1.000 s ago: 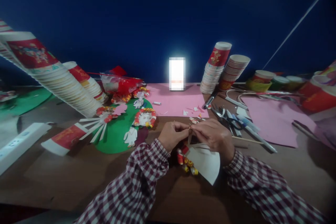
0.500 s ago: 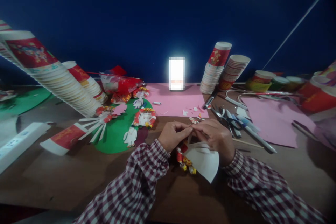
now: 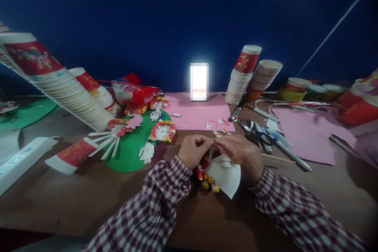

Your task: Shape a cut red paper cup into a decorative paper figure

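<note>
Both hands work at a cut paper cup (image 3: pixel 227 177) whose white, fan-shaped side hangs below them. Red and yellow rolled strips (image 3: pixel 209 183) line its left edge. My left hand (image 3: pixel 192 151) is closed in a pinch at the end of a narrow paper strip (image 3: pixel 211 152). Against it, the fingertips of my right hand (image 3: pixel 243 157) press together on the same strip. The fingers partly hide the strip's tip. Left of the hands, a finished-looking ring of curled strips (image 3: pixel 163 131) lies on green paper (image 3: pixel 124 163).
Tall paper-cup stacks stand left (image 3: pixel 59 78) and right (image 3: pixel 240 78). A cup with cut strips (image 3: pixel 72 155) lies near a power strip (image 3: pixel 17 161). Scissors (image 3: pixel 262 136) and pens rest on the right. Pink paper (image 3: pixel 191 120) with scraps lies ahead, below a bright blurred screen (image 3: pixel 199 82).
The hanging cup side has shifted slightly up and left beneath the hands. My fingers have moved a little along the strip, still pinched together.
</note>
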Demonstrator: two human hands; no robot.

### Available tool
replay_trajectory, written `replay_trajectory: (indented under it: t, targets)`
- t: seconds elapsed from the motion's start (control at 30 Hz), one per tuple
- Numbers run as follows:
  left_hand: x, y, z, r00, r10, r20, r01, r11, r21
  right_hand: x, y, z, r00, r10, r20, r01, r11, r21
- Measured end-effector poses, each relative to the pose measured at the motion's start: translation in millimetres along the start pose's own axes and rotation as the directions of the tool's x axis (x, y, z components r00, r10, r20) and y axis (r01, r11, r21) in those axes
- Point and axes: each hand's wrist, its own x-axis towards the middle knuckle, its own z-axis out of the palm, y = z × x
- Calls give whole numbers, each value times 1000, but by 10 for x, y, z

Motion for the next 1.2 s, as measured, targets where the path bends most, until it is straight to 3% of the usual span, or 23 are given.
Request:
replay_trajectory:
  t: [0.3, 0.7, 0.87, 1.0, 1.2]
  targets:
    - [12, -27, 8, 999, 34, -5, -34, 999, 8, -5, 11, 9, 1000, 8, -12, -8, 1000, 23]
    - [13, -33, 20, 997, 73, -12, -74, 997, -9, 10, -20, 15, 993, 121, 18, -121, 992, 29]
    - [20, -82, 21, 994, 108, -20, -109, 993, -50, 8, -18, 25, 995, 104, 10, -104, 993, 46]
    - [17, -74, 10, 992, 122, -16, -122, 992, 10, 3, -5, 28, 997, 81, -4, -81, 995, 62]
    - [7, -27, 15, 990, 138, -7, -137, 989, 46, 16, 3, 5, 994, 75, 79, -84, 988, 127]
